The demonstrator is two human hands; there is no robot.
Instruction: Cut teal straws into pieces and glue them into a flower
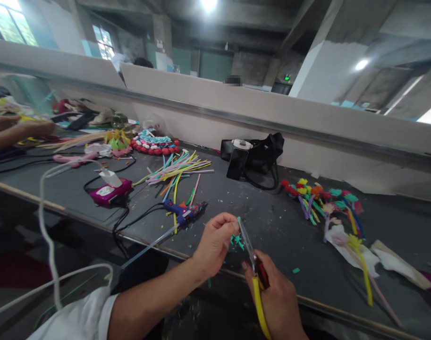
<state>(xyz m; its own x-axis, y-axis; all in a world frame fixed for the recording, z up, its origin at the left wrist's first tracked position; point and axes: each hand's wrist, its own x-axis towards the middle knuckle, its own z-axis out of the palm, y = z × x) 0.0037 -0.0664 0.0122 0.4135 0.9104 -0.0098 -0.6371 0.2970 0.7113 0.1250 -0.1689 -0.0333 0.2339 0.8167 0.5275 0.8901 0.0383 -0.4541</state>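
Your left hand point(215, 241) is near the front edge of the dark surface point(268, 212), with thumb and forefinger pressed together right at the tip of the scissors point(249, 245). Whatever sits between those fingertips is too small to make out. Your right hand point(279, 297) is closed round the scissors' red and yellow handles, just to the right of and nearer than the left hand, and the blades slant up and to the left towards the pinch. I cannot tell whether the blades are parted or shut. Teal scraps point(236, 241) lie on the surface just under the blades, between your two hands. To the left of your left hand, a blue glue gun point(183, 212) lies on its side with a small red light showing and a clear stick poking out at its near end. Farther back on the left is a loose pile of coloured sticks point(180, 170), and left of that a pink box point(111, 192) with cables running from it. A black bag point(257, 156) sits by the far wall. To the right lies a row of bright flowers point(321, 198) on stems. At the far left edge, a co-worker's hands point(24, 127) rest over their own materials, well apart from yours.
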